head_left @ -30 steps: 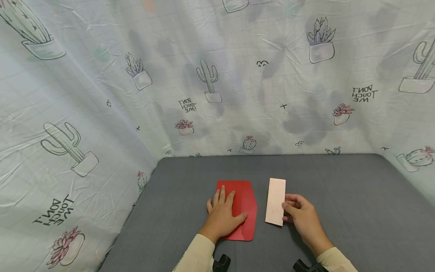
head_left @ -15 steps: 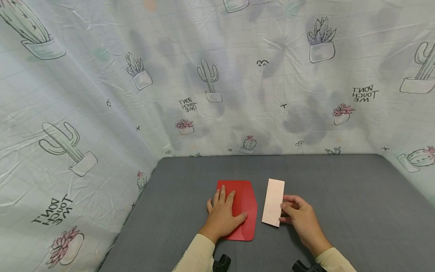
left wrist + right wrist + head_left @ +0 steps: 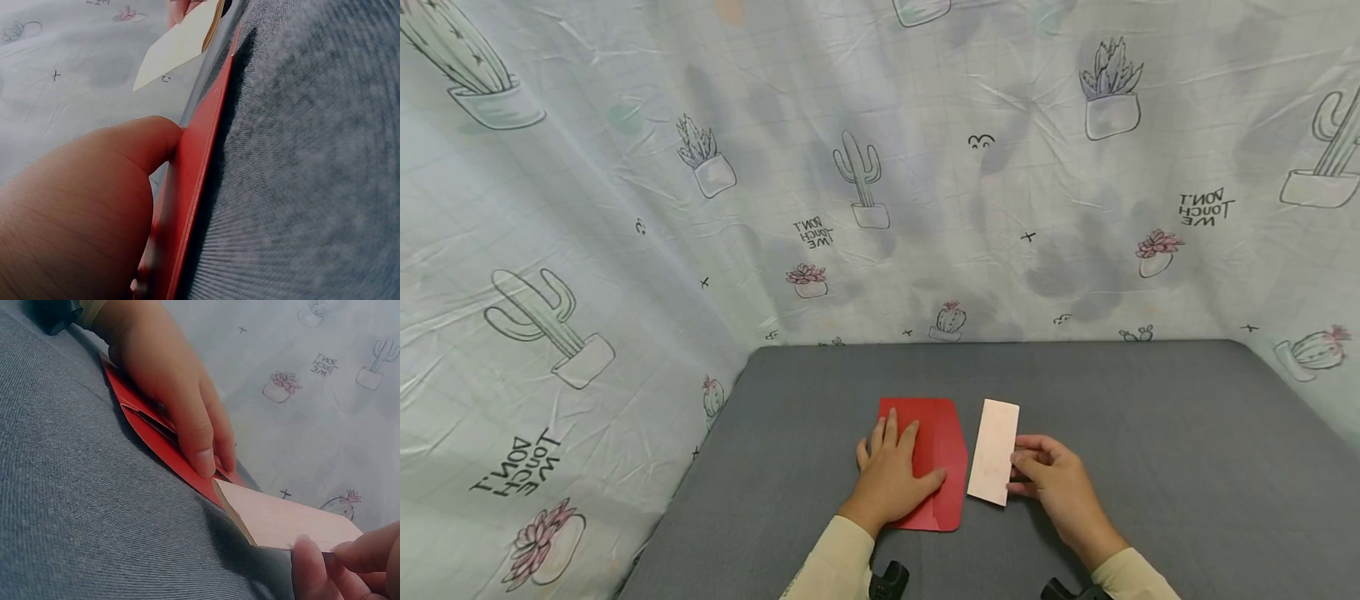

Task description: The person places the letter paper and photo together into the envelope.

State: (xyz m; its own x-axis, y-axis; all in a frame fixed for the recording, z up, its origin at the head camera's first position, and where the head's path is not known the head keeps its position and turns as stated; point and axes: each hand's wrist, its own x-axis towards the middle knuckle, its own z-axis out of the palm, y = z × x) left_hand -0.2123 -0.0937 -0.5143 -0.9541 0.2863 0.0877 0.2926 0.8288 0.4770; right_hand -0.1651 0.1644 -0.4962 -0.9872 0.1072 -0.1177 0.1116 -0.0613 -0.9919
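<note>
A red envelope lies on the grey table with its flap side toward the right. My left hand rests on it, fingers spread. In the right wrist view, the envelope's mouth gapes slightly beside the left thumb. My right hand pinches the right edge of a folded pale pink paper, with the thumb on top. The paper is held tilted just above the table, close to the flap's right edge. Folded layers show along its end in the right wrist view.
The grey cloth-like tabletop extends around both hands. A white curtain printed with potted cacti hangs behind the table and along its left side. A black wrist device sits at the left wrist.
My right hand has moved left and slightly toward me with the folded paper, narrowing the gap to the envelope. My left hand and the envelope stay in place.
</note>
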